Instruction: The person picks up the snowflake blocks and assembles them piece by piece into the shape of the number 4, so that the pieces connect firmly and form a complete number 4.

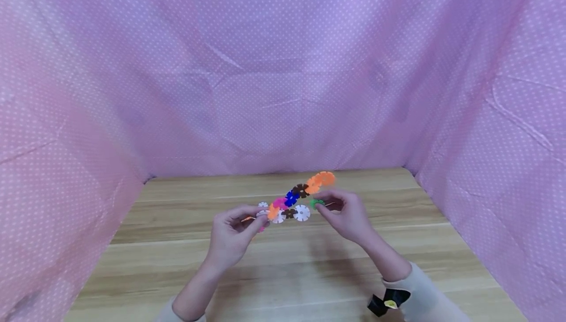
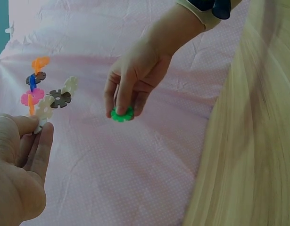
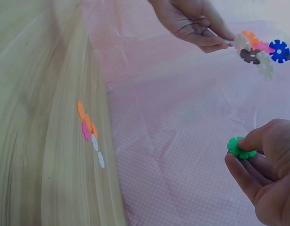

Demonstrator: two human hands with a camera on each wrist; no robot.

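Observation:
My left hand point(image 1: 230, 236) pinches a white disc at the near end of a joined string of notched plastic snowflake discs. One line of it runs up and away through orange, pink, a blue disc point(image 1: 291, 198), brown and orange. A second branch has a brown disc point(image 2: 60, 99) and a white disc point(image 1: 302, 213). My right hand point(image 1: 347, 214) holds a single green disc point(image 3: 241, 148) between thumb and fingers. The green disc is apart from the string, to its right. My left fingers partly hide the disc they grip.
On the wooden table point(image 1: 283, 278) lie several loose discs, among them an orange disc point(image 3: 80, 109), a pink disc point(image 3: 86, 131) and a white disc point(image 3: 101, 159). Pink dotted cloth point(image 1: 274, 66) surrounds the table at the back and sides. A black device point(image 1: 396, 296) sits on my right wrist.

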